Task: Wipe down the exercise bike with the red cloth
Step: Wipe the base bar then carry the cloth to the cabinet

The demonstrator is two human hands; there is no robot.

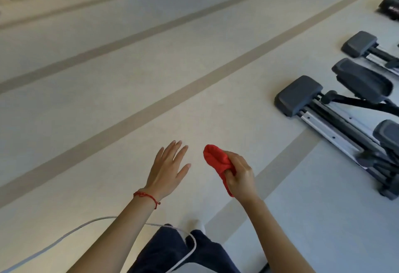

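Right hand (239,175) gripping bunched red cloth (218,160); left hand (168,169) spread flat, empty, above floor (108,100), exercise machine (336,108) well apart.

single view from my head, facing forward and down; my left hand (167,170) and right hand (239,175) near, floor (129,78) beyond.

soft red cloth (217,160), smooth matt floor (129,78), seemingly metal rails (323,128)

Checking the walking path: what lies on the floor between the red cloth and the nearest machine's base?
Head view: only bare floor lies between the red cloth and the machine's base.
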